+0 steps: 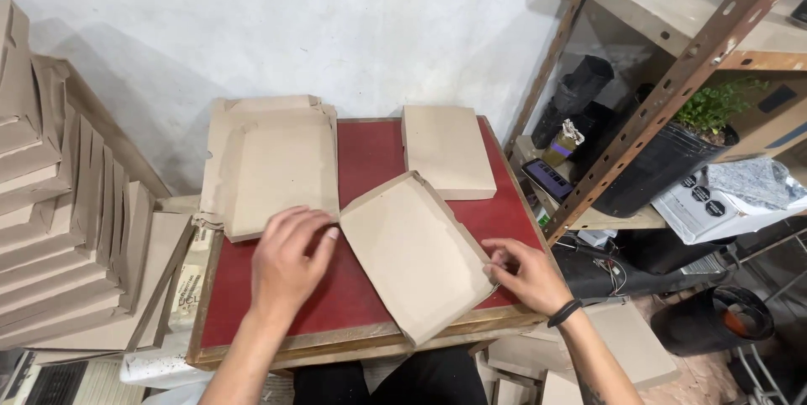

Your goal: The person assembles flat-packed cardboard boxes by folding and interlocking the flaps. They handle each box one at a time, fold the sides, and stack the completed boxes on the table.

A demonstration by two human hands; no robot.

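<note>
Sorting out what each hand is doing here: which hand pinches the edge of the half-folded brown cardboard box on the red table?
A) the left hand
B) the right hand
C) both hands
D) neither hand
B: the right hand pinches the right edge of the half-folded brown cardboard box, while the left hand lies flat on the red table beside it.

We see a half-folded tan box [416, 254] at the bench's near edge, our hands [290, 266] touching its sides. A flat blank [282, 165] lies far left, a closed box [447, 151] far right. Finished boxes [59, 228] are stacked left of the bench.
</note>
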